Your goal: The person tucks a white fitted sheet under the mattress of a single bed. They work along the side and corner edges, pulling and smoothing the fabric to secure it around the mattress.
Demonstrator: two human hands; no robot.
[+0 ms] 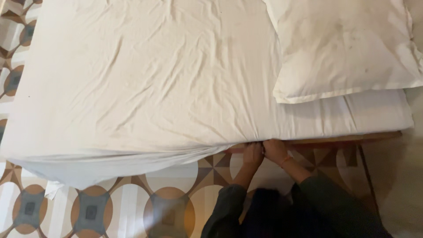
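Note:
A wrinkled white bed sheet (145, 83) covers a mattress seen from above. My left hand (253, 154) and my right hand (275, 150) meet side by side at the near edge of the mattress, fingers curled into the sheet's edge where it goes under. Both sleeves are dark. To the left of my hands the sheet hangs loose over the side (88, 169); to the right it lies flat and tight along the mattress edge.
A white pillow (343, 48) lies on the bed's right end. A wooden bed frame (352, 139) shows under the mattress at the right. The floor (132, 207) has patterned tiles in brown, grey and white circles.

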